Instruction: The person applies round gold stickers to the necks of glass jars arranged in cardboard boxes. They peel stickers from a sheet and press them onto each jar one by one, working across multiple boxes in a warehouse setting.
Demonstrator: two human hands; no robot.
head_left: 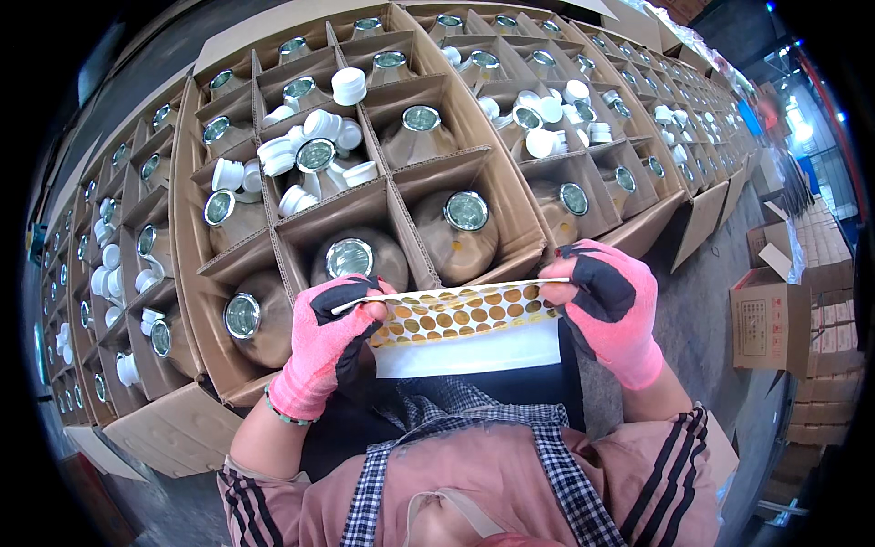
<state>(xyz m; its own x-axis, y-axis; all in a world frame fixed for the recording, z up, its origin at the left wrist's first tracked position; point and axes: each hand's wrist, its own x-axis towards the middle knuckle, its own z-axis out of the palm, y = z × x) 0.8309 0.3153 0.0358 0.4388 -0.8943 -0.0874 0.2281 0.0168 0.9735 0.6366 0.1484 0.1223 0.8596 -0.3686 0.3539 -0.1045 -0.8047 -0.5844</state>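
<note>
Between both hands a sheet of round gold stickers [460,312] is stretched, its top edge folded or rolled and its lower part plain white. My left hand [333,324], in a pink and black glove with bare fingertips, pinches the left end. At the right end my right hand [609,305], gloved the same way, grips the sheet between thumb and fingers. Just beyond the sheet stands a divided cardboard box [538,239] of glass jars with silvery rims. The nearest glass jar [351,258] sits right behind my left hand, and another jar [467,211] has a small gold dot on its side.
White caps [314,128] lie in piles among the jars. More divided boxes with jars extend left [118,273] and right [583,118] in a row. An open carton [766,319] and stacked cartons [825,365] stand on the right beside the grey floor [693,301].
</note>
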